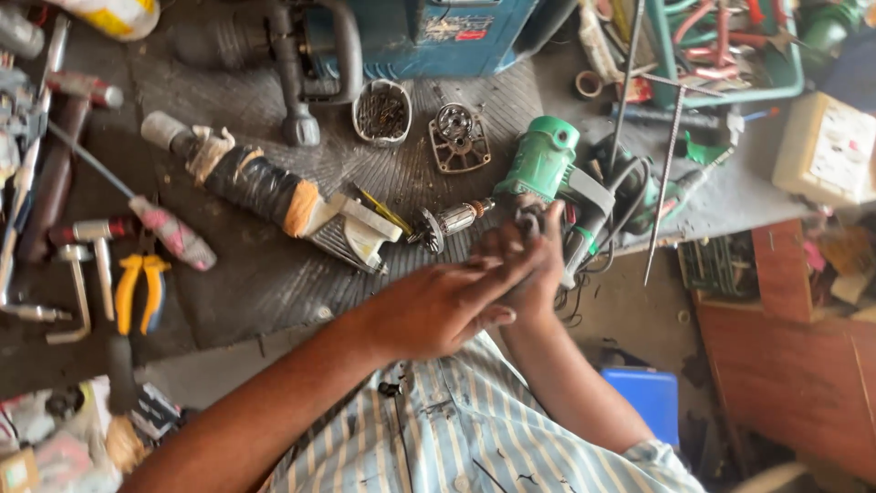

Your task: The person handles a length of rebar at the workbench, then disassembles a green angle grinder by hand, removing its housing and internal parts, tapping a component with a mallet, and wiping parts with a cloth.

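Note:
My two hands meet at the front edge of a dark rubber mat (274, 274). My right hand (531, 265) reaches up from the lower right, and its fingertips close on a small dark metal part (528, 219). That part sits just below the green power tool body (543, 160). My left hand (438, 306) comes in from the lower left and lies over the right one. Its fingers stretch towards the same part, and whether it grips anything is hidden. A motor armature (452, 222) lies on the mat just left of my hands.
On the mat lie a round bearing plate (459, 137), a cup of screws (381, 111), a cloth-wrapped tool (265, 187), yellow-handled pliers (141, 288) and a pink-handled screwdriver (169, 233). A blue tool case (438, 32) stands behind. Thin metal rods (666, 173) and a green crate (730, 55) are at right.

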